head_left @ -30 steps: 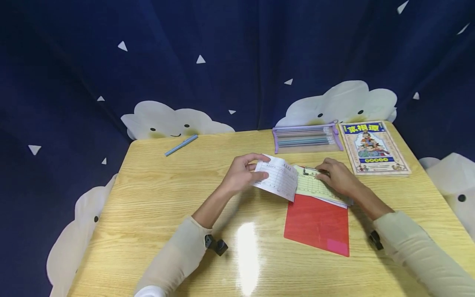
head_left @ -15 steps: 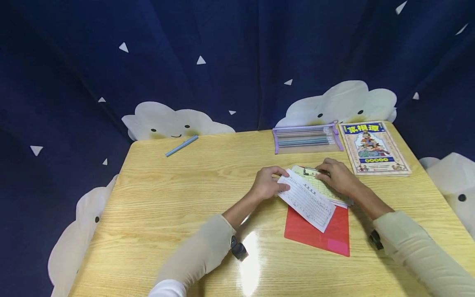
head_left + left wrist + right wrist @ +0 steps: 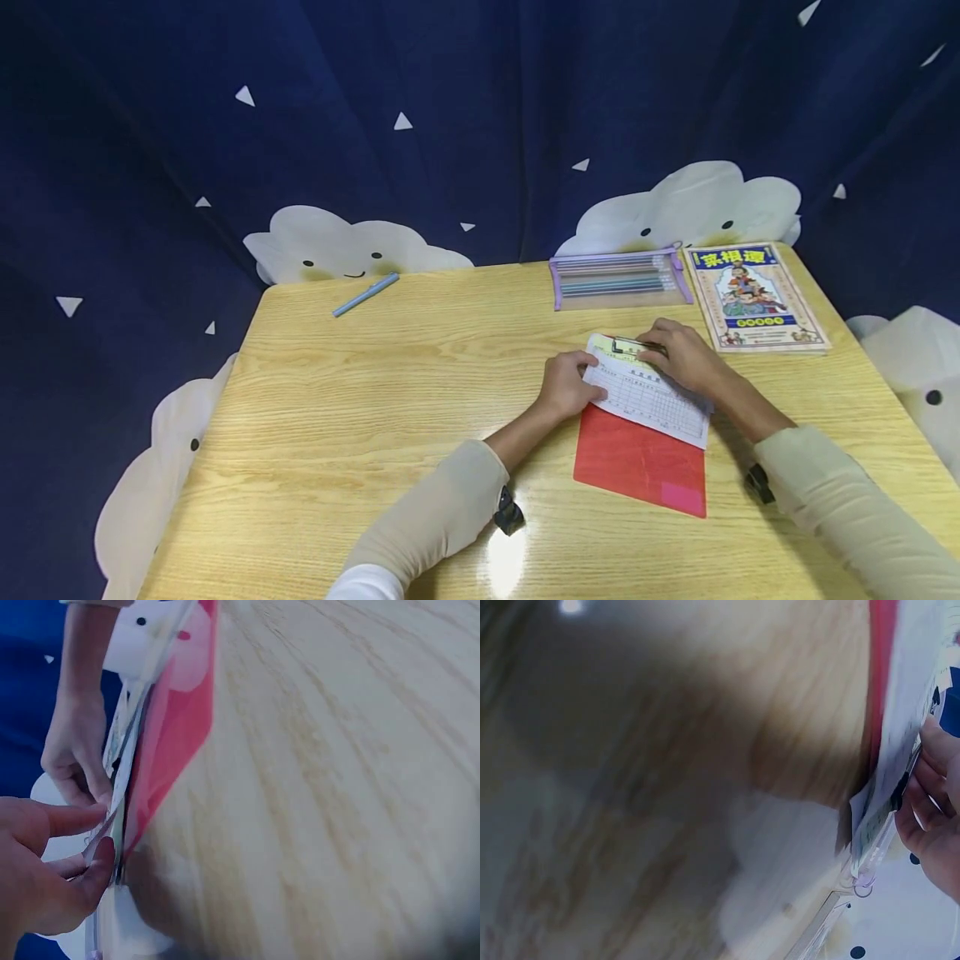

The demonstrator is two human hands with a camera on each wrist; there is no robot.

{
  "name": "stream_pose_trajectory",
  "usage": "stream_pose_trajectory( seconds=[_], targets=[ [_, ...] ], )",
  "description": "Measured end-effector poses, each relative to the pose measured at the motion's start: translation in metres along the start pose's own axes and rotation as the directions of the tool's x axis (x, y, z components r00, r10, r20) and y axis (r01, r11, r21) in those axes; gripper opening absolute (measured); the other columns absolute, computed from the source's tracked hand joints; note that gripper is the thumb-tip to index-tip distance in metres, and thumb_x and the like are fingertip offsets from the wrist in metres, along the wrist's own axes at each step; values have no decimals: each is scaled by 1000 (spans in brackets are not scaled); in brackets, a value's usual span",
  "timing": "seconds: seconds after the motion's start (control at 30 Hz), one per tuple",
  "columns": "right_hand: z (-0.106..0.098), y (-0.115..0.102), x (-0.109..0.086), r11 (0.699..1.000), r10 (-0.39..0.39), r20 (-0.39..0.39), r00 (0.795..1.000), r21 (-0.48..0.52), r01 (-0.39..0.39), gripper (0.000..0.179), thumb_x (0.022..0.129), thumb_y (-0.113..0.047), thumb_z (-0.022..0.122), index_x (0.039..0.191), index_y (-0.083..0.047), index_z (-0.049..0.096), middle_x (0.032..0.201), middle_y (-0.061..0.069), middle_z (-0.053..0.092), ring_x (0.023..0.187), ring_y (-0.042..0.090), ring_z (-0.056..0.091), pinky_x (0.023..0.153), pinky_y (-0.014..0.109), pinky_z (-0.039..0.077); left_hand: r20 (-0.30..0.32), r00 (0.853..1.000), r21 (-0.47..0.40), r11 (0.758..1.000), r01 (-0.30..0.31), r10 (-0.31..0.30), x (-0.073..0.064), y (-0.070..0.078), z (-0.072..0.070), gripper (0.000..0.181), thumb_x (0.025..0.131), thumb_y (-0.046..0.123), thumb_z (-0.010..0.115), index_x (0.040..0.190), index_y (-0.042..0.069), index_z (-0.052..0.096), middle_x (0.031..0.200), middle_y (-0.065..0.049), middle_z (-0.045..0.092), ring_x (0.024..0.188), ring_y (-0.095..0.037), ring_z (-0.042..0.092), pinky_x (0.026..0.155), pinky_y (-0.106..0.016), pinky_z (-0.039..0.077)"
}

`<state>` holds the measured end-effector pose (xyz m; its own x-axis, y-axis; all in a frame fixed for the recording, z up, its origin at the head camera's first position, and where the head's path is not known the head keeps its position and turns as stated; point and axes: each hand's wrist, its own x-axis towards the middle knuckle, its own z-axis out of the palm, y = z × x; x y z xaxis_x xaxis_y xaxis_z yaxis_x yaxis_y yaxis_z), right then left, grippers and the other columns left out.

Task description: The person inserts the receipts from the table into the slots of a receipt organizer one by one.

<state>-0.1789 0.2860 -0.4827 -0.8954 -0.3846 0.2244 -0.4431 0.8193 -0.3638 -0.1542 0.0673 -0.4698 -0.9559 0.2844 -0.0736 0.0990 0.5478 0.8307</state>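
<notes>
A red clipboard [image 3: 633, 458] lies on the table in front of me, its metal clip [image 3: 628, 343] at the far edge. My right hand [image 3: 681, 357] grips that clip, fingers and thumb curled on it. Pinched by its left edge in my left hand [image 3: 566, 385] is a white printed form [image 3: 651, 402], which lies over the upper half of the clipboard. A strip of a pale yellow-green form [image 3: 603, 342] shows above it, below the clip. The left wrist view has the sheet's edge between left thumb and fingers; the right wrist view shows the right fingers [image 3: 930, 796] at the clip.
Behind the clipboard lies a clear pencil case [image 3: 621, 279] with purple edging and several pencils inside. A picture-covered book [image 3: 757, 298] is at the back right. At the back left rests a blue pen [image 3: 366, 294]. The wooden table [image 3: 390, 400] meets a dark blue curtain.
My left hand has swung the white form rightward and laid it over the yellow-green form on the clipboard. My right hand has stayed on the clip.
</notes>
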Motion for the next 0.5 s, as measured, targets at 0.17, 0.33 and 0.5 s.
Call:
stream_pose_trajectory(
  seconds=[0.17, 0.33, 0.5],
  targets=[
    [-1, -1, 1, 1000, 7, 12, 1000, -3, -7, 23, 82, -9, 72, 102, 2, 71, 85, 10, 61, 77, 25, 61, 70, 42, 49, 28, 999, 156, 986, -50, 46, -1, -1, 4, 59, 61, 9, 88, 115, 1, 66, 113, -10, 67, 108, -18, 59, 95, -20, 44],
    [-2, -1, 1, 1000, 6, 29, 1000, -16, -5, 23, 84, -9, 70, 104, 3, 69, 86, 12, 61, 79, 26, 60, 70, 43, 49, 57, 994, 229, 968, -102, 91, -3, -3, 7, 70, 60, 11, 89, 123, 0, 60, 120, -11, 62, 114, -20, 55, 100, -22, 41],
    [1, 0, 0, 997, -50, 4, 999, -55, 50, 22, 84, -8, 70, 102, 5, 69, 85, 11, 59, 78, 24, 57, 70, 41, 49, 74, 988, 334, 930, -156, 139, -2, -5, 9, 72, 62, 16, 89, 126, 2, 58, 121, -8, 61, 115, -18, 54, 101, -22, 40]
  ],
)
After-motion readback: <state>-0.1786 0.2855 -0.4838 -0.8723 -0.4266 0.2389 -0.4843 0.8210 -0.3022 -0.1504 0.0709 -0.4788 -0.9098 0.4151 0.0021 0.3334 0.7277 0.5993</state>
